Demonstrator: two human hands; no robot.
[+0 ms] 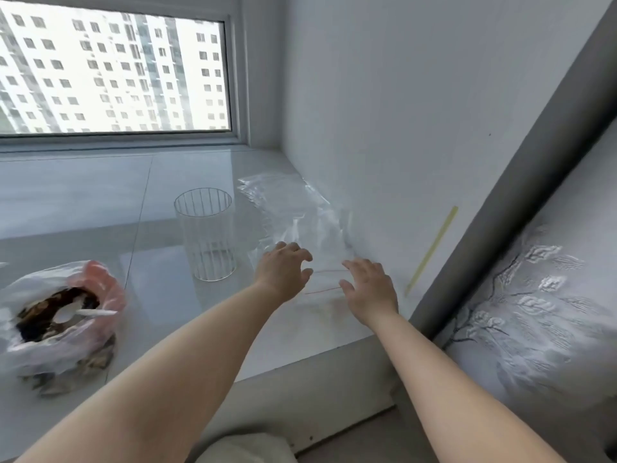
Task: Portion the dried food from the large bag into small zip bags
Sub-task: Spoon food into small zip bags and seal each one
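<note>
Both hands hover with loosely spread fingers, gripping nothing: left hand (283, 270), right hand (369, 289). Between them lies a small zip bag (325, 282), nearly invisible but for its red seal lines. The large bag (56, 325), cut off at the left edge, holds dark dried food (40, 319) and a white spoon (81, 314). Farther off, a ribbed glass (205, 238) stands beside blurred clear bags (290, 208) on the windowsill (83, 195). No writing is legible.

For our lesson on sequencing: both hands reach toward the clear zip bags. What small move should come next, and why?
Probably lower both hands, the left hand and right hand, to pinch up the top zip bag: both hover open above it, holding nothing, and the large bag sits already open.
</note>
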